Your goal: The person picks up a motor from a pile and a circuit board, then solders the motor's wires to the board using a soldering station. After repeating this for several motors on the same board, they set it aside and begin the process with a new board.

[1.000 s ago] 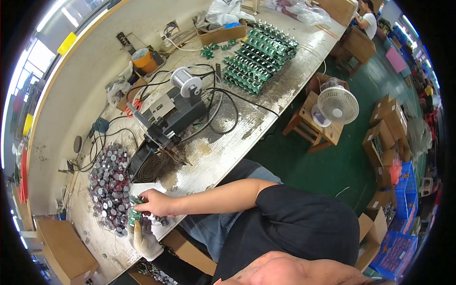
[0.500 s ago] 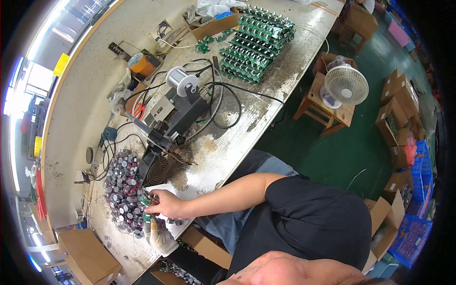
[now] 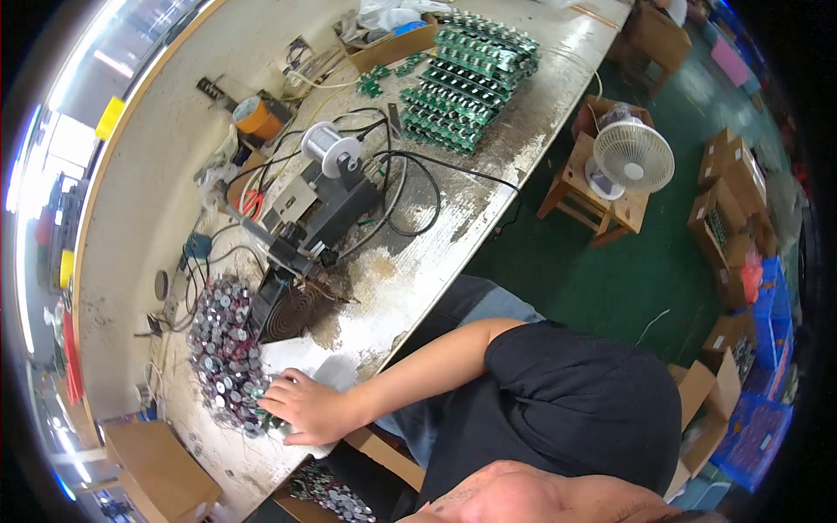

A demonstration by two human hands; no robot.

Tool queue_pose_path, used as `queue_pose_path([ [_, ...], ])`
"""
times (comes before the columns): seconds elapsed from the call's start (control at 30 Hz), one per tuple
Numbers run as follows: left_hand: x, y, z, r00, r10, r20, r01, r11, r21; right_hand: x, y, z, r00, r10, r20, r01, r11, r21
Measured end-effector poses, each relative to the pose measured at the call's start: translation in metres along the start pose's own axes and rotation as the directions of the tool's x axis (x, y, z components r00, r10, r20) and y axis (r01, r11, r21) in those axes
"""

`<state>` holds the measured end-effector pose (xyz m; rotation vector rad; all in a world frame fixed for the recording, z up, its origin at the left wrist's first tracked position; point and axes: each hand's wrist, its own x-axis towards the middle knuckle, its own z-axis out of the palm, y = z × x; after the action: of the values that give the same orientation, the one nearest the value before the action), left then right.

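A person's left hand (image 3: 301, 408) rests palm down on a worn, stained workbench (image 3: 436, 253), fingers loosely curled over a small green circuit board (image 3: 266, 423) that shows only at the fingertips. Whether the fingers actually pinch the board cannot be told, nor can its long axis or which way it points. The right hand is out of view.

At ten o'clock from the hand, touching the fingertips, lies a broad heap of small round capacitors (image 3: 222, 349), its long axis running from twelve to six o'clock. At one o'clock a white sheet (image 3: 301, 359) lies just beside the knuckles, and beyond it stands a dark soldering machine (image 3: 327, 218) with a wire spool (image 3: 330, 146) and looping black cables. Far off at one o'clock sit rows of green boards (image 3: 466, 78).

The bench's near edge runs diagonally from seven to one o'clock, close behind the wrist; bare bench lies at two o'clock. A cardboard box (image 3: 157, 471) stands at eight o'clock.
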<state>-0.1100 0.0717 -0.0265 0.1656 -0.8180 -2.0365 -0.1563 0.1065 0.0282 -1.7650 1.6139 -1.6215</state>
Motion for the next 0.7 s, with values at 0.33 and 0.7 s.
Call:
queue_pose_path([
  [0.33,-0.021,0.116,-0.009,0.819,0.195,-0.539,-0.025,0.952,0.306,-0.049,-0.007,-0.04,0.993,0.043,0.106,-0.066,0.973,0.219],
  [0.7,-0.139,0.247,-0.076,0.239,0.768,-0.594,0.243,0.545,0.802,-0.097,0.01,-0.033,0.783,0.366,0.503,-0.586,0.703,0.403],
])
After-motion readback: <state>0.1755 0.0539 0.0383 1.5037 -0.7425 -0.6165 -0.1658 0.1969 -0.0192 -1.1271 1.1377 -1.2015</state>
